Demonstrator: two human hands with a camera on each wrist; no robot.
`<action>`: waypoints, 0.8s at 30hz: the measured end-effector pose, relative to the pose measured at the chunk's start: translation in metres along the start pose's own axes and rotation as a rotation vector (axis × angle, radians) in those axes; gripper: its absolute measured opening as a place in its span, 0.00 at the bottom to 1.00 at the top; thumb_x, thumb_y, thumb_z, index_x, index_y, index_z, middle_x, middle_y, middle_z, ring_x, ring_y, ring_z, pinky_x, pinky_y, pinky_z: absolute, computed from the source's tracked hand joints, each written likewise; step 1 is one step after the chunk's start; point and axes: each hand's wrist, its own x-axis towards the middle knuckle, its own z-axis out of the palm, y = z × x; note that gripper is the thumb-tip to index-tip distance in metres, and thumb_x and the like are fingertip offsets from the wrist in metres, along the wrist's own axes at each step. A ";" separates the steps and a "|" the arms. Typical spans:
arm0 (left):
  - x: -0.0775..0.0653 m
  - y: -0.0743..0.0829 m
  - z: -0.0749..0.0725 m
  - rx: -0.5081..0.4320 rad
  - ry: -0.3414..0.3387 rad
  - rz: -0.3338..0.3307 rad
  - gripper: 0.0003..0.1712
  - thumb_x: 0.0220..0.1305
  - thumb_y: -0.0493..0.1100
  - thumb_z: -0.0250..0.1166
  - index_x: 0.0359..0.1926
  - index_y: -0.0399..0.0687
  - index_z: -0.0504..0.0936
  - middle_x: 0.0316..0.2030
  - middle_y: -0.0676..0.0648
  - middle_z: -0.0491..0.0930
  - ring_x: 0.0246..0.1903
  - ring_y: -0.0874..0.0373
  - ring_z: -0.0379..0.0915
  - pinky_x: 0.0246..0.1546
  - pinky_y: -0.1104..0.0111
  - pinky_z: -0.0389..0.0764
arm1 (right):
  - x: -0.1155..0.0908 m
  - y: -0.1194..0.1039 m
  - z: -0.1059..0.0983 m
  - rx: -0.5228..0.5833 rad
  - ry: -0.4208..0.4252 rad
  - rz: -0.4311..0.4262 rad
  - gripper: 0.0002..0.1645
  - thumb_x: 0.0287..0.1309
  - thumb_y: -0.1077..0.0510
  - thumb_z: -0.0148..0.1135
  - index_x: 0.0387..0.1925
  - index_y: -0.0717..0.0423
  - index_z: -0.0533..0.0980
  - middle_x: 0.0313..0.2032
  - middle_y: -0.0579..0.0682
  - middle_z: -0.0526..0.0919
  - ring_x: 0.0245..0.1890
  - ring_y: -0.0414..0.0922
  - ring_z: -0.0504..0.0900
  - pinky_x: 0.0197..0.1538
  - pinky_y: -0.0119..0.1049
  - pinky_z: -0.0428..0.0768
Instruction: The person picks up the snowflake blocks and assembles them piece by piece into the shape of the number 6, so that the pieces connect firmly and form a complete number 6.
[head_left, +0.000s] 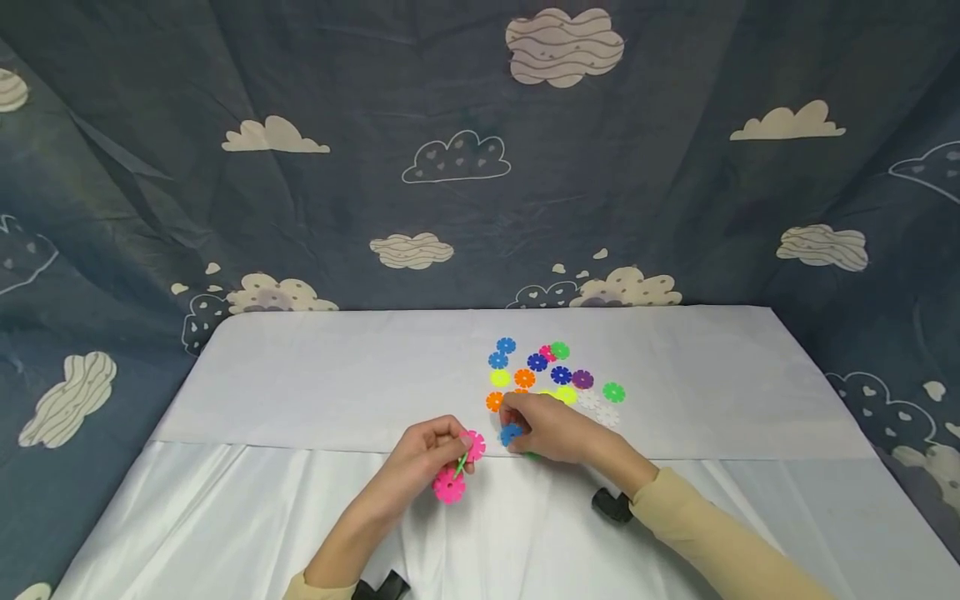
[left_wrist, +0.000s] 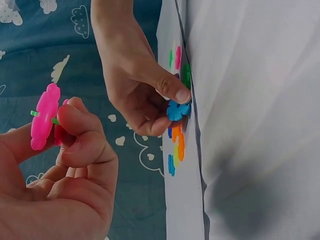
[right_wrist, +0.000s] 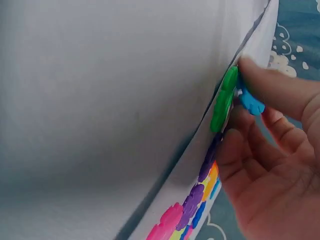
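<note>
White tabletop, left grip pinching pink discs, right grip blue disc, wrist-view-clear green disc

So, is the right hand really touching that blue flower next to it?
Touching. The left wrist view shows the right hand pinching the blue flower, thumb tip against its edge.

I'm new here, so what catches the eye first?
Brightly coloured discs scattered on the white tablecloth stand out first. Nearer the viewer, the left hand holds joined pink and green pieces, while the right hand pinches a blue disc. Behind hangs dark cloth printed with pale clouds.
</note>
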 end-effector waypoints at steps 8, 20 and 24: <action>-0.001 0.003 -0.003 0.011 0.023 -0.005 0.11 0.70 0.43 0.60 0.36 0.38 0.75 0.27 0.44 0.80 0.23 0.59 0.67 0.28 0.71 0.70 | -0.017 -0.008 -0.001 0.055 0.149 0.016 0.11 0.55 0.61 0.72 0.39 0.48 0.80 0.29 0.38 0.77 0.32 0.40 0.75 0.38 0.35 0.77; -0.002 0.004 -0.007 0.017 0.055 0.014 0.11 0.70 0.42 0.59 0.36 0.37 0.76 0.27 0.43 0.81 0.22 0.58 0.70 0.27 0.72 0.71 | -0.068 -0.049 -0.012 0.301 0.436 0.119 0.11 0.57 0.59 0.71 0.42 0.44 0.83 0.37 0.39 0.83 0.36 0.44 0.78 0.40 0.35 0.80; -0.002 0.006 -0.007 0.029 0.075 0.008 0.10 0.70 0.41 0.58 0.37 0.37 0.76 0.27 0.44 0.81 0.24 0.57 0.72 0.29 0.70 0.72 | -0.082 -0.060 -0.011 0.464 0.440 0.135 0.13 0.60 0.61 0.68 0.46 0.44 0.82 0.37 0.45 0.82 0.32 0.48 0.79 0.36 0.37 0.81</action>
